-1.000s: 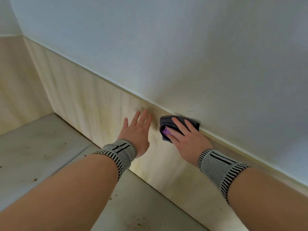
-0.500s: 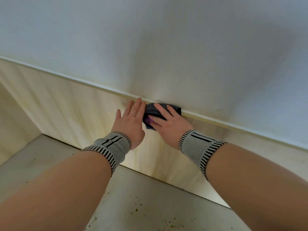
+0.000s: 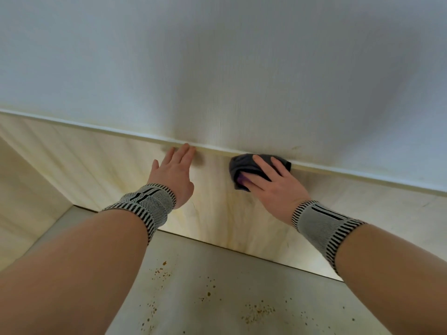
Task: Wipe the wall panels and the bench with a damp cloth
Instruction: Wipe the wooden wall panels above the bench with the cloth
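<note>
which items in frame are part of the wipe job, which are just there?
Job:
- dark grey cloth, pressed to the wall under the right hand
- pale wood-grain wall panel
- grey bench top, speckled with brown crumbs
- left hand, flat on the panel

Just there:
- white upper wall
- striped grey wristbands
</note>
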